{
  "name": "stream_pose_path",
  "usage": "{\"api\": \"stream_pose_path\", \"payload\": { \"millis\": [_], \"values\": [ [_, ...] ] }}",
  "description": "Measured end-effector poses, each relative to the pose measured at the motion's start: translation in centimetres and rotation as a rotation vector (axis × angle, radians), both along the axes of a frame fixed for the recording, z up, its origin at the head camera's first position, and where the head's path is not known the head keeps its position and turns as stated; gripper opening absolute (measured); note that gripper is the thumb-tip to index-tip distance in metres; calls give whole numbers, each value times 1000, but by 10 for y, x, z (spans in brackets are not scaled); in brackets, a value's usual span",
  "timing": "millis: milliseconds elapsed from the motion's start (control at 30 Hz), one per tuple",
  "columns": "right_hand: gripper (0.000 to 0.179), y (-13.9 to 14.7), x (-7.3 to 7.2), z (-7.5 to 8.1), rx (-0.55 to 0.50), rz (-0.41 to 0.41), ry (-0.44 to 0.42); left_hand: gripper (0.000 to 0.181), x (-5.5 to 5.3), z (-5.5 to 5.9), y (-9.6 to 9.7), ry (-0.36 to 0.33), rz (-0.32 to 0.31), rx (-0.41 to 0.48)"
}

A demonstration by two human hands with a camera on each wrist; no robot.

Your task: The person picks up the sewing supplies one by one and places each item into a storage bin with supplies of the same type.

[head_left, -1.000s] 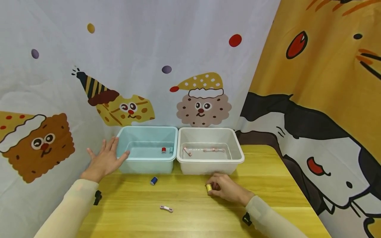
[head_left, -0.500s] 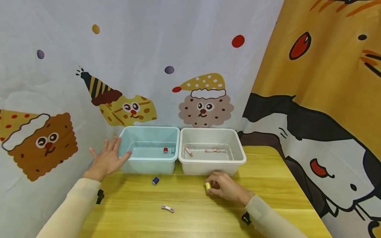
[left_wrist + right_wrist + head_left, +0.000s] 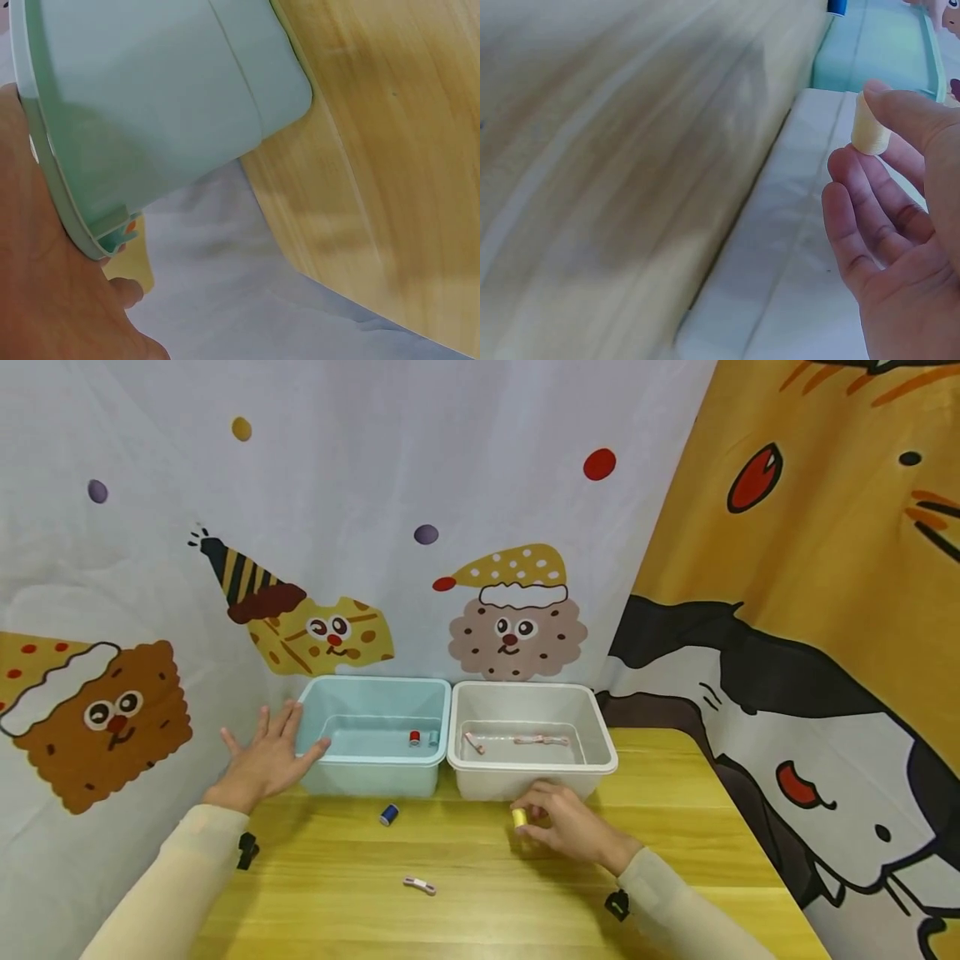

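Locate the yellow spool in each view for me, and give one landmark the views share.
Head: yellow spool just right of and below centre, pinched in the right hand.
Left wrist: not in it.
Right wrist: upper right, by the thumb tip.
Shared landmark: light blue bin, left of centre in head, upper left in left wrist, top right in right wrist.

On the head feed I record even, moderately bright light, soft shadows beside the left sleeve [image 3: 176, 872] and below the right hand [image 3: 573, 827], and mild sheen on the wooden tabletop [image 3: 480, 931]. My right wrist feed is hazy; tabletop grain smears, the yellow thread spool [image 3: 871, 133] looks washed out. My left wrist feed shows the light-blue bin [image 3: 161, 90] partly shaded.
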State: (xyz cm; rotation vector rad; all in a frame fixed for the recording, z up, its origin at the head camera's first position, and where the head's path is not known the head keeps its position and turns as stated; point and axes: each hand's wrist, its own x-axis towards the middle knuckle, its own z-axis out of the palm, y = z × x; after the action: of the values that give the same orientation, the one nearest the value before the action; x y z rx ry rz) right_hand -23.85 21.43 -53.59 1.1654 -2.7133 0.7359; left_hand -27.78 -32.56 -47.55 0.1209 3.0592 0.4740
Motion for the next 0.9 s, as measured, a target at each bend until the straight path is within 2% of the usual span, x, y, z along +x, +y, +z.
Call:
{"api": "stream_pose_path", "payload": {
  "millis": [133, 167, 200, 300, 400, 433, 567, 900],
  "values": [
    [34, -2, -1, 7, -20, 11, 24, 118, -3, -4, -6, 8, -13, 34],
    [34, -3, -1, 8, -24, 13, 29, 118, -5, -5, -9, 12, -18, 40],
    [34, -4, -1, 10, -30, 17, 30, 118, -8, -12, -13, 31, -23, 56],
    [34, -6, -3, 14, -46, 31, 42, 118, -9, -14, -18, 43, -40, 71],
    [33, -8, -3, 18, -47, 36, 45, 118, -6, -10, -16, 34, -37, 55],
    [32, -9, -3, 20, -42, 35, 44, 117, -3, -3, -13, 15, -35, 38],
    [32, -12, -1, 26, -20, 34, 32, 113, 1, 4, -8, -6, -28, -9],
    [34, -24, 0, 47, -22, 75, -10, 110, 1, 7, -7, 3, -31, -28]
  ]
}}
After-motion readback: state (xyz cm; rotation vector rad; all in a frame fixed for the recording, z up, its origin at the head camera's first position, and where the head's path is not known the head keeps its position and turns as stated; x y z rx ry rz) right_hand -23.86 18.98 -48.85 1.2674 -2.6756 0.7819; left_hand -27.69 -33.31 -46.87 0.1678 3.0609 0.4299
